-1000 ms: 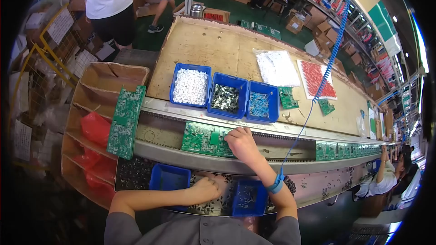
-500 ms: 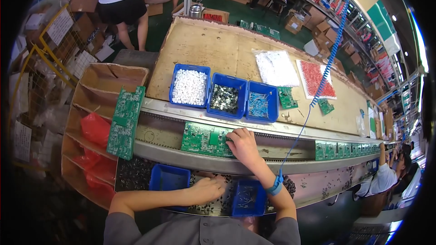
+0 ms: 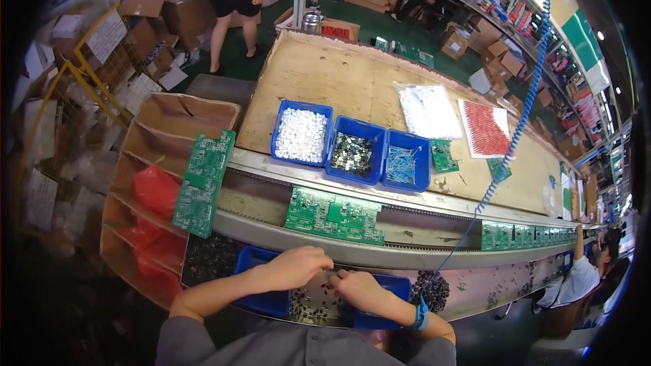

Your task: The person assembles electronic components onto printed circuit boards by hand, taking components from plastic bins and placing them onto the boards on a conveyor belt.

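My left hand (image 3: 298, 269) and my right hand (image 3: 363, 290) meet fingertip to fingertip above the lower tray (image 3: 317, 291), where small dark parts lie scattered. Both hands are closed in a pinch; anything between the fingers is too small to make out. Just beyond them, a green circuit board (image 3: 332, 215) lies flat between the conveyor rails, touched by neither hand. Under my left forearm is a blue bin (image 3: 261, 301), partly hidden. Another blue bin (image 3: 400, 288) sits beneath my right hand. A blue wrist strap (image 3: 421, 313) circles my right wrist.
Three blue bins hold white parts (image 3: 301, 135), dark metallic parts (image 3: 352, 154) and blue-leaded parts (image 3: 401, 164). Another circuit board (image 3: 203, 183) leans across a cardboard rack (image 3: 122, 196) at left. More boards (image 3: 529, 236) line the conveyor at right. A coiled blue cord (image 3: 519, 128) hangs down.
My right hand has left the circuit board and come down toward me over the lower tray. My left hand has shifted slightly up, its fingers now beside the right's. The whole view has shifted.
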### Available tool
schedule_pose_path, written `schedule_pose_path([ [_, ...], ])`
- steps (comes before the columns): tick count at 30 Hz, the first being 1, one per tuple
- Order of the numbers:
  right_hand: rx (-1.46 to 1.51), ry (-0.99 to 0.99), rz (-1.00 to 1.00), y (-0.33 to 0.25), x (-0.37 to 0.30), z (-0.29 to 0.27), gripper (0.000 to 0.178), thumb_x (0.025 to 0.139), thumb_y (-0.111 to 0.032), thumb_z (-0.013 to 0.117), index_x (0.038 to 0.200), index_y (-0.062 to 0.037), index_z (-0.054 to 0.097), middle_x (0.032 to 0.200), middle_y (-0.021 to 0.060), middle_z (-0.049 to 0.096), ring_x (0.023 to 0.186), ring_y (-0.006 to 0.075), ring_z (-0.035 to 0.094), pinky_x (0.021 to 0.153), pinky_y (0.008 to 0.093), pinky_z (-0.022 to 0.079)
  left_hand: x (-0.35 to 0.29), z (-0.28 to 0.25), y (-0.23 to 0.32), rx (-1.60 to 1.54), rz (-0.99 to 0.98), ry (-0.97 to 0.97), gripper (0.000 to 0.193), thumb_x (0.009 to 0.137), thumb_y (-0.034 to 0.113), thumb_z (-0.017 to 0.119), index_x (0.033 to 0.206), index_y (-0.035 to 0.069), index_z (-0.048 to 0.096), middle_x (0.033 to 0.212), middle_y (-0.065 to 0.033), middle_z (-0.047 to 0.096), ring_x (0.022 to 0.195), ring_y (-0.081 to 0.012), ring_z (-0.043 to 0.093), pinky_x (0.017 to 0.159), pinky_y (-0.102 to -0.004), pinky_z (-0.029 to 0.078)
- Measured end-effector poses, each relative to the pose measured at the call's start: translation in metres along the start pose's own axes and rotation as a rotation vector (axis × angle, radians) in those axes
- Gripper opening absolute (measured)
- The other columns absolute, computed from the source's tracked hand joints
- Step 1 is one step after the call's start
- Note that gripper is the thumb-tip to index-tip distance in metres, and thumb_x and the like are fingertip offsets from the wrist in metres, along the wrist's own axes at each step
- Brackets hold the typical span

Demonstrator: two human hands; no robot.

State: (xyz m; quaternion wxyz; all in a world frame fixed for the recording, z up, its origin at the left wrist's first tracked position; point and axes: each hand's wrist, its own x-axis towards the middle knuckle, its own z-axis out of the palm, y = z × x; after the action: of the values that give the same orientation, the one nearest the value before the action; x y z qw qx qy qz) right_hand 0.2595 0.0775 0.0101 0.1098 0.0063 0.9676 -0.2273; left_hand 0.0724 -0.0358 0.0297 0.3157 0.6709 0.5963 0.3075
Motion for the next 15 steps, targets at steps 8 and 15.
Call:
schedule_pose_path([
  [8,-0.187,0.031,-0.073,-0.003,0.007,0.034,0.012,0.075,-0.013,0.058,0.085,-0.0088,0.058,0.079,0.0112,0.059,0.072,0.0257,0.065,0.058,0.0356,0.052,0.000,-0.038,-0.041,-0.302,-0.159,0.263,0.012,0.085,0.007,0.059,0.096,0.001,0.059,0.090,-0.0116,0.063,0.084,-0.0236,0.062,0.075,-0.0328,0.048],
  [15,-0.102,-0.085,-0.026,-0.013,0.018,0.017,0.021,0.072,-0.006,0.062,0.093,-0.0037,0.061,0.081,0.0172,0.064,0.074,0.0353,0.063,0.065,0.0406,0.051,-0.002,-0.032,-0.069,-0.444,-0.257,0.374,0.012,0.085,0.007,0.062,0.096,0.001,0.062,0.085,-0.0051,0.065,0.078,-0.0100,0.062,0.067,-0.0262,0.050],
])
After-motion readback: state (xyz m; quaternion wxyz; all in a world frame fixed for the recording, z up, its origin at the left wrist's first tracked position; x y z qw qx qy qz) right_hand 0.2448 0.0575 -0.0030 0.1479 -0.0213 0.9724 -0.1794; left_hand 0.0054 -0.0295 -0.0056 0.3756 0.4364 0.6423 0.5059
